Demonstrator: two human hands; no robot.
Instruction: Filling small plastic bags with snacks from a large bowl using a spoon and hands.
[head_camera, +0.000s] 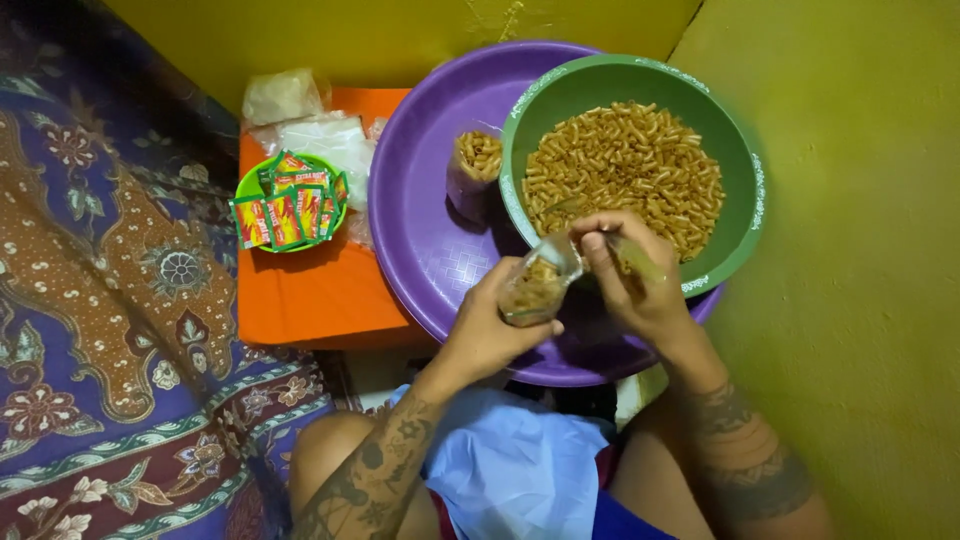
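My left hand (492, 325) grips a small clear plastic bag (537, 285) partly filled with orange-brown macaroni snacks. My right hand (635, 280) pinches the bag's mouth from the right and also holds a clear spoon-like scoop (636, 257). Both hands hover over the near rim of a green bowl (735, 150) heaped with the same macaroni snacks (625, 170). The bowl rests in a large purple basin (420, 220). A filled clear bag of snacks (475, 165) stands in the basin to the bowl's left.
An orange board (310, 290) at left carries a small green bowl of red-and-green seasoning sachets (288, 205) and a pile of clear plastic bags (320, 135). Patterned cloth (110, 300) covers the floor at left. Yellow walls close in behind and right.
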